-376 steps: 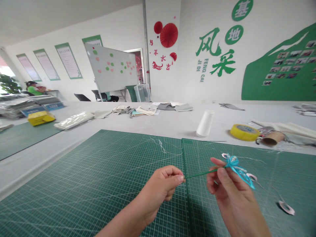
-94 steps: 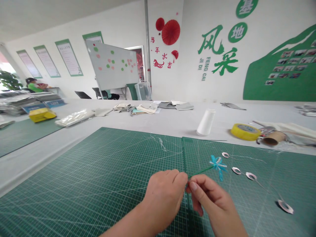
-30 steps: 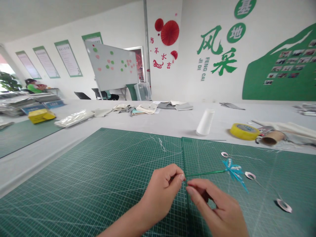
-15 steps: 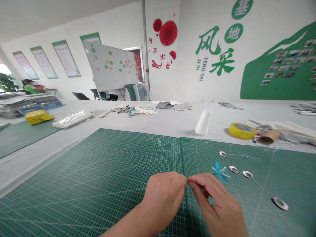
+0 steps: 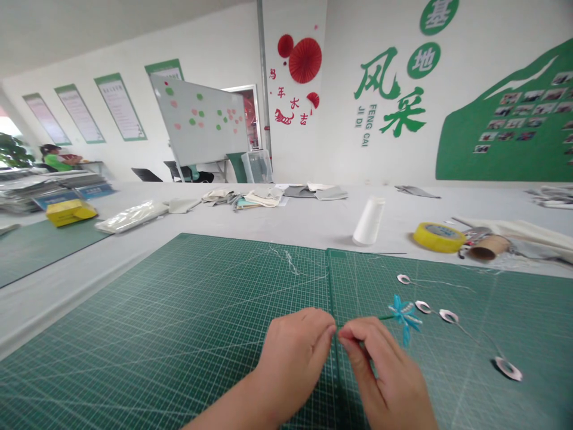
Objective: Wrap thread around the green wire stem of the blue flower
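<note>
A blue and white craft flower [image 5: 405,313] sticks out to the right behind my right hand [image 5: 385,367], on a thin green stem [image 5: 385,318]. Thumb and forefinger of that hand are pinched together, with the stem running into the grip. My left hand [image 5: 298,355] is closed, its thumb and fingertips almost meeting the right fingertips. What the left fingers pinch is hidden. Both hands are over the seam between two green cutting mats [image 5: 215,298]. Beside the flower lie several small pale rings, among them one ring [image 5: 449,316] with a thin wire or thread.
A white cone [image 5: 369,221] stands behind the mats. To its right are a yellow tape roll [image 5: 439,237] and a cardboard tube [image 5: 489,246]. Loose white thread [image 5: 290,263] lies on the left mat. Fabric pieces [image 5: 264,197], a plastic packet [image 5: 132,216] and a yellow box [image 5: 70,212] sit farther back.
The flower has shifted slightly right and turned, and its green stem now shows beside my right hand. My fingertips have drawn a little apart.
</note>
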Motion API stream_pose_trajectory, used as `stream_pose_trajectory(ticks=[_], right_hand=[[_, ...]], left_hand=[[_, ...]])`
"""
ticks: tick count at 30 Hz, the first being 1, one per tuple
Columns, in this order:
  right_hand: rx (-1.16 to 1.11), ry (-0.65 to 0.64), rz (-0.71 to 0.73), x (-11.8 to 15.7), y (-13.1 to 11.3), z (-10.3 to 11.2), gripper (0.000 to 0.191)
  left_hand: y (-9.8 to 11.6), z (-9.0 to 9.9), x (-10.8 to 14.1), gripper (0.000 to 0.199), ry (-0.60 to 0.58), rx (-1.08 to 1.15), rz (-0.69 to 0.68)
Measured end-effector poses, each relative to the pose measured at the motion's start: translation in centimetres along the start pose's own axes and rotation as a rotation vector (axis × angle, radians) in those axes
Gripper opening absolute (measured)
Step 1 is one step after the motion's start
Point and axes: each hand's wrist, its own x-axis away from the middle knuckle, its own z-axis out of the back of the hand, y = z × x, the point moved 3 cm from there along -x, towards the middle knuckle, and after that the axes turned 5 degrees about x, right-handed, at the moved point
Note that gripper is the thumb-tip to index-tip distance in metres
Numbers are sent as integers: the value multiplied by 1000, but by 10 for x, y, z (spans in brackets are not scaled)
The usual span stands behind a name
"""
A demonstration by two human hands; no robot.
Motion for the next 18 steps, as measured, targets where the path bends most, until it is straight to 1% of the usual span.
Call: stream_pose_trajectory(ticks=[2, 6, 8, 11, 13, 15, 18], right_hand=[[-11, -6, -27, 0, 0, -1, 12], [-40, -1, -53, -1, 0, -3, 13], [-52, -4, -44, -1, -2, -3, 13], [-67, -24, -49, -2, -4, -4, 12], [-90, -39, -124, -2, -2, -3, 11], [-163, -39, -266, -1, 5, -1, 11], [-423, -23, -477, 0, 14, -2, 24]], left_hand=[[0, 2, -1, 23, 22, 123, 75], [0, 3, -4, 24, 28, 372, 209], [-2, 5, -6, 23, 45, 451, 237], [-6, 8, -8, 21, 81, 488, 248], [-7, 9, -8, 21, 100, 476, 234], [-6, 10, -7, 22, 120, 442, 213], [-3, 9, -5, 22, 125, 364, 179]])
